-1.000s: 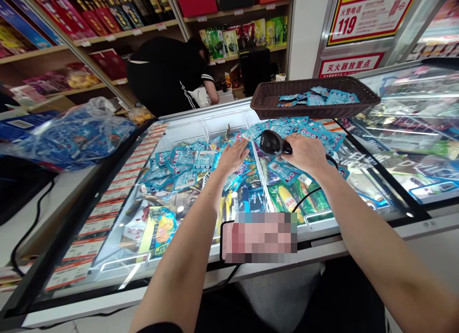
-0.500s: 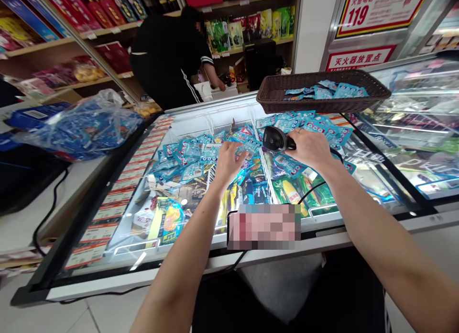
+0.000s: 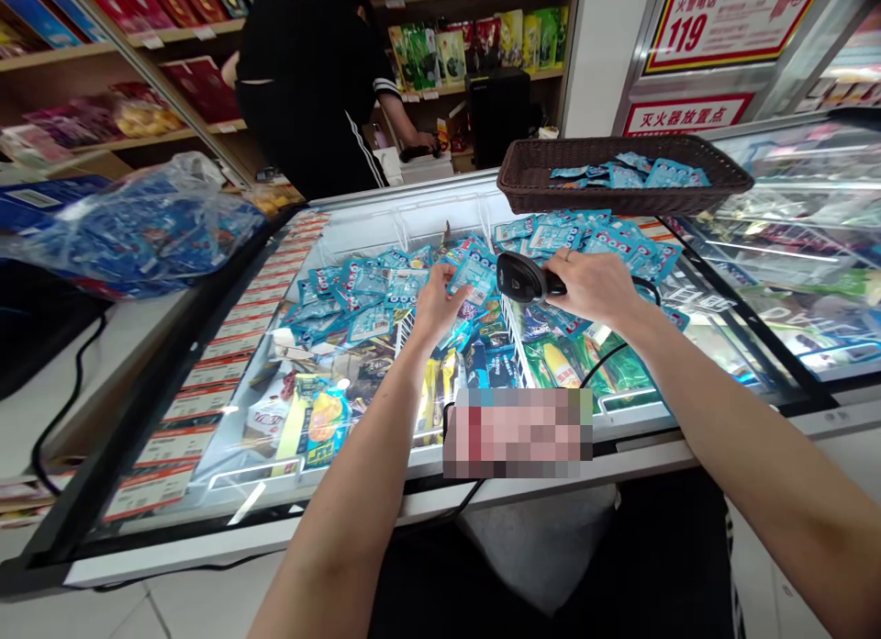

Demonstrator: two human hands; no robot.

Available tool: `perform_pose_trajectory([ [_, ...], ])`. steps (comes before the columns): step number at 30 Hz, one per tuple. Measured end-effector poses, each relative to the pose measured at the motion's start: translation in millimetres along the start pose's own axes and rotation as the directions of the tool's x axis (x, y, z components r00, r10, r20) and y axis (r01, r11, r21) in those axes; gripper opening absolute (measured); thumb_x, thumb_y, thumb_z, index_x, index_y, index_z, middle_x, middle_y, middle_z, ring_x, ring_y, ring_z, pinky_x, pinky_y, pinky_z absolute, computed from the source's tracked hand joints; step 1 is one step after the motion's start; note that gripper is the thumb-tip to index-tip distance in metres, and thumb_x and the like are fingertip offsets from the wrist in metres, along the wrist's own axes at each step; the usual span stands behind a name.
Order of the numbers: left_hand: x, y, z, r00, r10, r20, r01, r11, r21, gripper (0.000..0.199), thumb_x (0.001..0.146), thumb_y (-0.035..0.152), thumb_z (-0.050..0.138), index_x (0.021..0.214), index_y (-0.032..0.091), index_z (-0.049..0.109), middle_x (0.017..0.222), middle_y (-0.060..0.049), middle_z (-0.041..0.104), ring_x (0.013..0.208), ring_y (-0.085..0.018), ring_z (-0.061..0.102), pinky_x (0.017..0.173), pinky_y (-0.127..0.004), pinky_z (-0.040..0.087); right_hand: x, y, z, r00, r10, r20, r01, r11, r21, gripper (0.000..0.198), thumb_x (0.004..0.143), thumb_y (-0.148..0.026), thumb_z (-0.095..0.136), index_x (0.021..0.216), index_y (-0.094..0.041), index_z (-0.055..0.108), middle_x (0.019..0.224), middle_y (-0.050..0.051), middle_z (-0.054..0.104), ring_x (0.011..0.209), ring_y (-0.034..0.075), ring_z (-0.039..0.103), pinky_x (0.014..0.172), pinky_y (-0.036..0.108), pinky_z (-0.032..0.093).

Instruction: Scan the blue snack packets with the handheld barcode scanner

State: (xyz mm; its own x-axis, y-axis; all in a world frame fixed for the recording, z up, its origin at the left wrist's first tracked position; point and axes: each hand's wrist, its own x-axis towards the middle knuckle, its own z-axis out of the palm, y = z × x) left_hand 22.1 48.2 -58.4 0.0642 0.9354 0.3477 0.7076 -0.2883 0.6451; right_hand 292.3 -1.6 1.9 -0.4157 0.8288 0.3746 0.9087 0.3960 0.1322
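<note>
My left hand (image 3: 438, 307) is closed on the edge of a small light-blue packet (image 3: 476, 272), which it holds tilted above the freezer's glass top. My right hand (image 3: 593, 285) grips a black handheld barcode scanner (image 3: 521, 277), its head turned left toward that packet. More blue packets (image 3: 368, 285) lie in a loose spread on the glass to the left. Another heap of blue packets (image 3: 612, 240) lies behind and around my right hand, which partly hides them.
A brown woven basket (image 3: 529, 194) with several blue packets stands at the back. A blurred-out flat device (image 3: 516, 434) lies at the front edge, near the scanner's cable (image 3: 602, 365). A clear plastic bag (image 3: 151, 226) sits left. Another person (image 3: 309, 97) bends by the shelves.
My left hand, empty before, now holds a blue packet raised beside the scanner. The scanner has shifted slightly left. The other person has moved a little left.
</note>
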Motion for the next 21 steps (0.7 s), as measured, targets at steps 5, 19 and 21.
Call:
perform_pose_trajectory([
  [5, -2.2, -7.2, 4.5, 1.000, -0.002, 0.008, 0.003, 0.978, -0.209, 0.031, 0.093, 0.043, 0.044, 0.118, 0.027, 0.035, 0.101, -0.004, 0.062, 0.068, -0.013, 0.063, 0.064, -0.031, 0.050, -8.7, -0.1, 8.2, 0.998, -0.041, -0.048, 0.043, 0.998, 0.051, 0.033, 0.086, -0.040, 0.048, 0.108, -0.021, 0.063, 0.096, 0.005, 0.066, 0.080, 0.019, 0.059, 0.059, 0.029, 0.026],
  [19, -1.8, -3.7, 4.9, 1.000, -0.017, -0.004, 0.016, 0.964, -0.265, 0.024, 0.094, 0.036, 0.039, 0.115, 0.026, 0.034, 0.088, -0.001, 0.061, 0.063, -0.011, 0.060, 0.064, -0.031, 0.049, -9.6, -3.5, 7.6, 0.998, -0.047, -0.038, 0.049, 0.997, 0.064, 0.032, 0.086, -0.041, 0.047, 0.107, -0.021, 0.061, 0.095, 0.006, 0.066, 0.079, 0.020, 0.059, 0.057, 0.029, 0.024],
  [21, -1.4, -3.2, 5.7, 1.000, -0.014, -0.005, 0.012, 0.964, -0.264, 0.023, 0.095, 0.035, 0.038, 0.115, 0.026, 0.034, 0.086, -0.001, 0.060, 0.062, -0.011, 0.059, 0.064, -0.031, 0.049, -9.9, -4.0, 7.9, 0.997, -0.057, -0.046, 0.059, 0.996, 0.060, 0.032, 0.086, -0.041, 0.047, 0.107, -0.021, 0.061, 0.095, 0.006, 0.066, 0.078, 0.020, 0.059, 0.057, 0.029, 0.023],
])
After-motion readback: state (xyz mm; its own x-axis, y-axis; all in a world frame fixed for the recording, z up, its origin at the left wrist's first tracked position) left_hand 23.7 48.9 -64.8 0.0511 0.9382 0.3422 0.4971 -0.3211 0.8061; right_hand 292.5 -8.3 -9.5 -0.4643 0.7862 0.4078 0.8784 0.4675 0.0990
